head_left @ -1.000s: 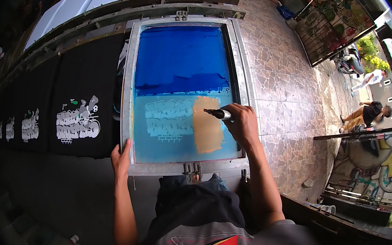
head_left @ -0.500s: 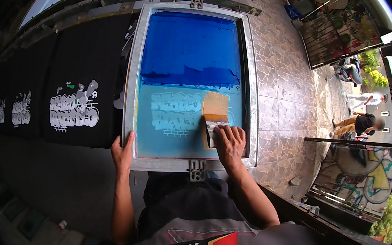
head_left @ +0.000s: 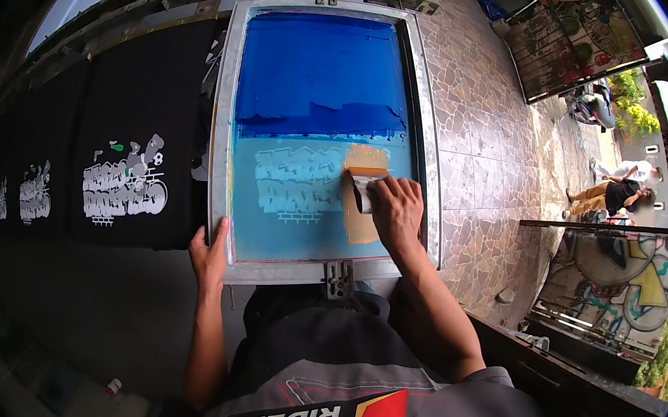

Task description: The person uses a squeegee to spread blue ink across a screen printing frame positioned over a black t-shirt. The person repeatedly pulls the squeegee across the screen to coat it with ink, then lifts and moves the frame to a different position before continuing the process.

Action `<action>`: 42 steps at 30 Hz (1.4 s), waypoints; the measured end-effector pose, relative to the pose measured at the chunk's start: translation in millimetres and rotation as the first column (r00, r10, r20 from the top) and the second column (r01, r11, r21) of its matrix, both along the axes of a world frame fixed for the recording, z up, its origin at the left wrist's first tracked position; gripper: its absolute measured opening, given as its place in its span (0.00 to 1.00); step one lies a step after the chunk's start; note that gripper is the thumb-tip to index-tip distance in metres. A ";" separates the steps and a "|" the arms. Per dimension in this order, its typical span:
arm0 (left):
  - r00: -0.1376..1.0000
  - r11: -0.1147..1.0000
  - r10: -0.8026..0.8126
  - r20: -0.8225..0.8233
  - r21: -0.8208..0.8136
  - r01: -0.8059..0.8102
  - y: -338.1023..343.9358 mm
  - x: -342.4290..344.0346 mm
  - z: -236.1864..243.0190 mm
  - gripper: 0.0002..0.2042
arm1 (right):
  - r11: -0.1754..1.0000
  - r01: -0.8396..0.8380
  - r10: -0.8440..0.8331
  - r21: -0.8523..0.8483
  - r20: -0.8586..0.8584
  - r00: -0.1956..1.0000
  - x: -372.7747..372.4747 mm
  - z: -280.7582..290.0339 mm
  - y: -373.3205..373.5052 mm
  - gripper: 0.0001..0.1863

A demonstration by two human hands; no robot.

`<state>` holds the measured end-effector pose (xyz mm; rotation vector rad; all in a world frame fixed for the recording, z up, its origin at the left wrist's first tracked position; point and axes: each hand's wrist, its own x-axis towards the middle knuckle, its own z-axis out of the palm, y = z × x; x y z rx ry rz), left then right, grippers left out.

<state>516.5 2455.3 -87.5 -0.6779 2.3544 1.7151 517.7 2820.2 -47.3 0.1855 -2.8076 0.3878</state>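
Note:
A silkscreen frame (head_left: pixel 228 106) with a metal rim lies in front of me. Its far part is covered in deep blue (head_left: pixel 324 76); the nearer mesh (head_left: pixel 281 239) is pale teal with a faint lettering design. On the mesh's right side my right hand (head_left: pixel 401 214) grips a small squeegee (head_left: pixel 365 194), tilted on a band of orange ink (head_left: pixel 361 230). Orange shows both beyond and nearer than the blade. My left hand (head_left: pixel 209 255) holds the frame's near left corner, thumb along the rim; its other fingers are partly hidden.
Black fabric pieces (head_left: pixel 147 80) with white and grey prints line up to the left. Metal hinge clamps (head_left: pixel 337 280) sit at the frame's near and far edges. Stone-patterned floor (head_left: pixel 464 223) runs along the right, with two people (head_left: pixel 611 195) farther off beside painted panels (head_left: pixel 606 281).
My right hand has moved the squeegee away from my body along the orange band, uncovering more orange on its near side. My left hand keeps its hold on the corner.

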 end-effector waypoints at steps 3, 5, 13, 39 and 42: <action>1.000 1.000 0.009 -0.011 0.013 -0.009 5.4 -1.7 2.0 0.20 | 0.999 -0.039 0.034 0.028 0.157 0.987 -26.4 36.0 18.6 0.06; 1.000 1.000 0.001 -0.006 -0.016 -0.001 5.5 -1.9 4.9 0.21 | 0.999 -0.017 0.013 0.030 0.154 0.988 -6.3 42.5 11.7 0.07; 1.000 0.998 -0.007 -0.006 -0.059 0.007 2.3 -3.8 6.6 0.21 | 1.000 -0.012 0.012 -0.003 -0.119 0.993 31.7 -19.2 -11.5 0.13; 0.995 0.988 -0.057 -0.078 -0.145 0.046 5.4 -27.7 39.1 0.27 | 0.031 0.535 -0.352 -0.844 0.492 0.797 -26.9 23.0 113.0 0.26; 0.996 0.980 -0.040 -0.077 -0.198 0.024 28.3 -12.1 56.1 0.27 | 0.063 0.601 -0.298 -0.796 0.560 0.773 6.9 -1.9 165.1 0.27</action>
